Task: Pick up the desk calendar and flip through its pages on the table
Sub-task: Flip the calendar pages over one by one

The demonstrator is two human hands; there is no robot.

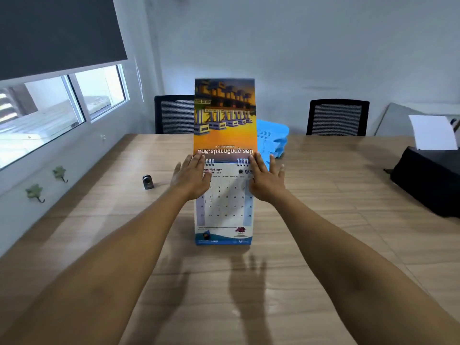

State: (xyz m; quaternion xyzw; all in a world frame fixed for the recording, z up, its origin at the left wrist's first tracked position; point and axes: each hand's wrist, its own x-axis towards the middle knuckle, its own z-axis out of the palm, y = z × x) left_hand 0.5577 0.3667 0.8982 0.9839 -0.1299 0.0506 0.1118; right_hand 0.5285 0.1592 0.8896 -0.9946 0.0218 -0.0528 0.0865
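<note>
Desk calendar (224,205) is stood upright on the wooden table (323,220), its base nearest the viewer, a February page facing out. Its upper corners are covered by the left hand (190,178) and the right hand (267,179), both spread flat with fingers extended; whether the lifted picture page (224,115) is pinched cannot quite be told. Just beyond the right hand, blue trays (272,138) are stacked. Farther left of the left hand, a small black object (147,182) is set.
</note>
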